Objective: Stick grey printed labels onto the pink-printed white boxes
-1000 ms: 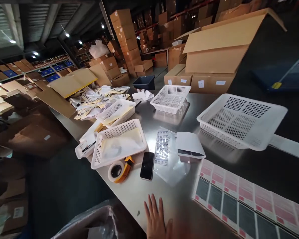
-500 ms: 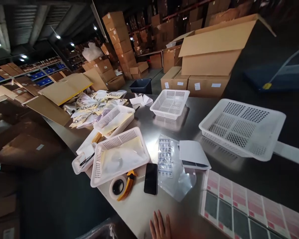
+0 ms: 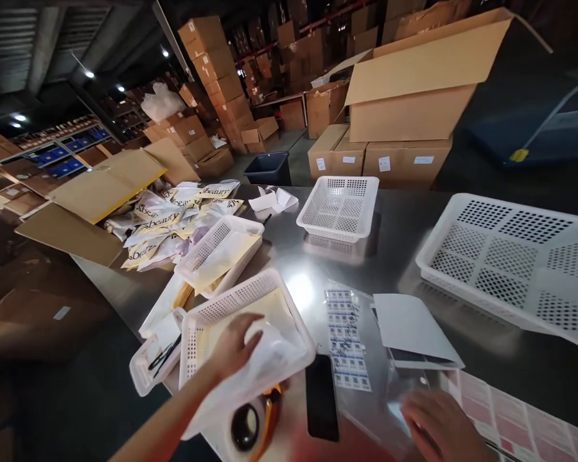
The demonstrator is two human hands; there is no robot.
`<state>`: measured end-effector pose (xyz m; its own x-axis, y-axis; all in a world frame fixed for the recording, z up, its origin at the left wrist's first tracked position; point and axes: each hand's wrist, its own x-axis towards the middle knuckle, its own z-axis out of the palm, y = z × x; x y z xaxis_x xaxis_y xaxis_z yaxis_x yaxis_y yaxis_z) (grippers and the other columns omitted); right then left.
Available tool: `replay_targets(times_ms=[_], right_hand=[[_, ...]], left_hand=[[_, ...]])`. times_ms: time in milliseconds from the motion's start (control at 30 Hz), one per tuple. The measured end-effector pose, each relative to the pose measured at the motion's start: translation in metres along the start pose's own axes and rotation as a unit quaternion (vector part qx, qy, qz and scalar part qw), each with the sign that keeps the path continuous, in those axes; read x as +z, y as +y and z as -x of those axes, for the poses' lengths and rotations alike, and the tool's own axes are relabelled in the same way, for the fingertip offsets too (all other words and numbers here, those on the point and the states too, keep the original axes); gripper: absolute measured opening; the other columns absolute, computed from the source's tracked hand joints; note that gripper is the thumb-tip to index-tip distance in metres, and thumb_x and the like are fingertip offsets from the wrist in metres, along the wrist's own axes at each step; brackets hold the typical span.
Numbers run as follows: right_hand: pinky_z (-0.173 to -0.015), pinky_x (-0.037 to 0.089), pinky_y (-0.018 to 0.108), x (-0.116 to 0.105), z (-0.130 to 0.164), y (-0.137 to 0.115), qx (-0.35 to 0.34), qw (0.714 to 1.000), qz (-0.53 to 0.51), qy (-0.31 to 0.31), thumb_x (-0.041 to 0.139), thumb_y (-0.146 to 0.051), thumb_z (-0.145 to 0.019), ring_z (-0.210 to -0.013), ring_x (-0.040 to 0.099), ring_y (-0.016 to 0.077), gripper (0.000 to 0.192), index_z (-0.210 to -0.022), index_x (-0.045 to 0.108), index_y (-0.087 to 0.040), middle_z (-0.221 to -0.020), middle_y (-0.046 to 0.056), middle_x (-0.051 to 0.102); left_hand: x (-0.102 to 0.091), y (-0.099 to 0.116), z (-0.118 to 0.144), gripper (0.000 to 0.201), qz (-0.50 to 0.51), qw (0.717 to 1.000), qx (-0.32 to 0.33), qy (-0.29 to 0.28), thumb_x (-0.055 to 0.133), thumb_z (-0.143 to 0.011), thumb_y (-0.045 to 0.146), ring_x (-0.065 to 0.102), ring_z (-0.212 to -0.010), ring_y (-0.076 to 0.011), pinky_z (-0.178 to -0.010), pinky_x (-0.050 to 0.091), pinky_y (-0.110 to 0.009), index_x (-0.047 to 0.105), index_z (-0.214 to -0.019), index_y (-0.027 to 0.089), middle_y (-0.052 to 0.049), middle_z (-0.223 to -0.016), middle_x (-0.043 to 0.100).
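right hand (image 3: 443, 423): blurred | right basket (image 3: 510, 256): cut by right edge | pink cards (image 3: 505, 410): likewise | label sheet (image 3: 347, 340): print too small to read

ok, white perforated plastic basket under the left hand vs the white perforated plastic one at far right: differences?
Contents: the left-hand basket holds a pale yellow sheet and translucent plastic; the far-right basket shows its gridded base.
Hands: the left hand is over the left-hand basket; no hand is over the far-right basket.
Shared: both are white plastic with holed walls.
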<state>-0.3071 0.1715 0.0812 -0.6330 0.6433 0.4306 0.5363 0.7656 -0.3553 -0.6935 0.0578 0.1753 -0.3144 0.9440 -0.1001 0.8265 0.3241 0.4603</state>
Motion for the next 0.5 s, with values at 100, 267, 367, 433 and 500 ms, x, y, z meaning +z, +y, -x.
replay_targets(times_ms=[100, 267, 367, 433, 500], right_hand=[[-0.078, 0.055, 0.041, 0.048, -0.105, -0.008, -0.097, 0.986, -0.12, -0.069, 0.051, -0.02, -0.091, -0.091, 0.066, 0.0244, 0.021, -0.106, 0.065, -0.026, -0.099, 0.007, 0.07], [-0.094, 0.052, 0.042, 0.163, -0.287, -0.032, -0.011, 0.982, -0.143, -0.121, 0.052, -0.018, -0.089, -0.109, 0.062, 0.0246, 0.028, -0.115, 0.059, -0.024, -0.115, 0.009, 0.063], [-0.1, 0.049, 0.044, 0.235, -0.365, -0.026, 0.061, 0.982, -0.114, -0.139, 0.057, -0.018, -0.09, -0.118, 0.058, 0.0253, 0.032, -0.122, 0.057, -0.02, -0.125, 0.011, 0.059], [-0.099, 0.05, 0.047, 0.275, -0.408, -0.014, 0.103, 0.978, -0.09, -0.157, 0.061, -0.024, -0.092, -0.117, 0.058, 0.0257, 0.032, -0.124, 0.057, -0.017, -0.128, 0.011, 0.058], [-0.096, 0.051, 0.048, 0.307, -0.448, -0.002, 0.133, 0.974, -0.067, -0.17, 0.062, -0.03, -0.094, -0.114, 0.059, 0.0252, 0.035, -0.126, 0.057, -0.017, -0.13, 0.011, 0.057]], left_hand=[[-0.058, -0.061, -0.106, 0.038, -0.04, 0.998, 0.022, 0.05, 0.048, -0.094, 0.034, 0.056, -0.122, -0.0264, -0.106, 0.044, -0.046, 0.058, -0.127, 0.02, -0.011, -0.128, 0.064], [-0.108, -0.151, -0.29, 0.046, -0.11, 0.988, 0.015, 0.106, 0.057, -0.094, 0.034, 0.051, -0.128, -0.0286, -0.107, 0.04, -0.053, 0.05, -0.135, 0.016, -0.013, -0.133, 0.057], [-0.114, -0.187, -0.372, 0.054, -0.146, 0.983, -0.006, 0.116, 0.059, -0.093, 0.037, 0.045, -0.133, -0.0316, -0.108, 0.038, -0.056, 0.045, -0.141, 0.017, -0.014, -0.14, 0.052], [-0.113, -0.203, -0.416, 0.059, -0.168, 0.979, -0.021, 0.115, 0.059, -0.093, 0.038, 0.042, -0.136, -0.0336, -0.109, 0.036, -0.056, 0.041, -0.145, 0.017, -0.016, -0.142, 0.05], [-0.11, -0.214, -0.455, 0.062, -0.19, 0.975, -0.029, 0.108, 0.059, -0.092, 0.038, 0.038, -0.138, -0.0351, -0.11, 0.034, -0.057, 0.039, -0.147, 0.017, -0.018, -0.143, 0.049]])
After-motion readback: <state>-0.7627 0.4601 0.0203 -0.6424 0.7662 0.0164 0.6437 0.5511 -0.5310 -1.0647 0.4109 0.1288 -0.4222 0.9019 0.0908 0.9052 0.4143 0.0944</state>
